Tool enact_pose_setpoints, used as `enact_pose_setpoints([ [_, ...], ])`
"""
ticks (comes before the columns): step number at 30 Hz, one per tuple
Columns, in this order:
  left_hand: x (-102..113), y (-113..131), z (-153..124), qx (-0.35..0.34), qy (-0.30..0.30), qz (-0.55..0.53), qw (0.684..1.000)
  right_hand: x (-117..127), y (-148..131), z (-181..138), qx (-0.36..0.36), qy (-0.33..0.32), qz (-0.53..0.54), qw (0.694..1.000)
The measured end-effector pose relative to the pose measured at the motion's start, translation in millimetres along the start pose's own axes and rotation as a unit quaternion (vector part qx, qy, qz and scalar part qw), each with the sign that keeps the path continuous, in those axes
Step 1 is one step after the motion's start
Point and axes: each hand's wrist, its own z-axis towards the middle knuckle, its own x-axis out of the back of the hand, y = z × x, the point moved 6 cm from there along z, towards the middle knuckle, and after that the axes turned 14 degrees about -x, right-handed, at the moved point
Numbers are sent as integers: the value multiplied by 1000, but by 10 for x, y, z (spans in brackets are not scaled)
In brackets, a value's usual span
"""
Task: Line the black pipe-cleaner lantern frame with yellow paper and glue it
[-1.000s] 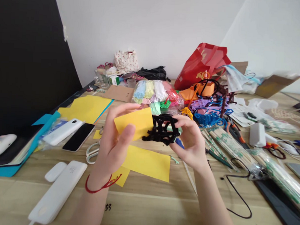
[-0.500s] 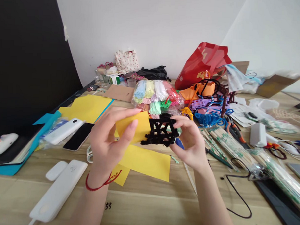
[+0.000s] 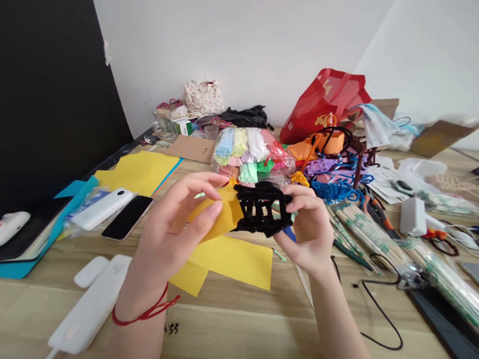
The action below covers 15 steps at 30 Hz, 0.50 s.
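The left hand is pinching a yellow paper at mid-frame, and the right hand is gripping a black pipe-cleaner frame just right of it. Half a second ago the paper was lying flat beside the frame. Now it is bending into a curl, its right edge touching the frame's left side, and the frame is sitting a little higher. Both hands are staying clamped, close together above the table.

A larger yellow sheet is lying directly below. A bag of coloured pipe cleaners is sitting just behind, skewers to the right, a phone and a power bank to the left. Nothing is blocking the hands.
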Motion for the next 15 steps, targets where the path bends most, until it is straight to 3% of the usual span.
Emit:
enact_pose_setpoints([
  [7,-2,-27,-13,32,39,3,999,-14,-66,-11,44,25,-45,998],
  [12,54,75,-20,-27,123,18,992,-28,-64,-15,48,19,-50,997],
  [15,81,76,-33,-35,134,16,990,-19,-67,-20,56,33,-65,996],
])
